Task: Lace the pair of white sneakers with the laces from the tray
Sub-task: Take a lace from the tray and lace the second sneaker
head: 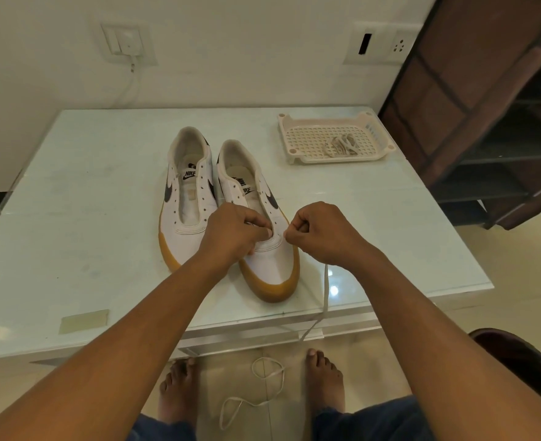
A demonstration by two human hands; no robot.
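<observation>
Warm dim light; glare on table (pixel 390 218); edges warped.

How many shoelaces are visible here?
2: the loose lace hangs from the right hand over the table edge to the floor; the bundled lace lies in the tray, perhaps hiding another.

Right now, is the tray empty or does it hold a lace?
Not empty: a bundled lace lies on the tray floor, near its right side.
</observation>
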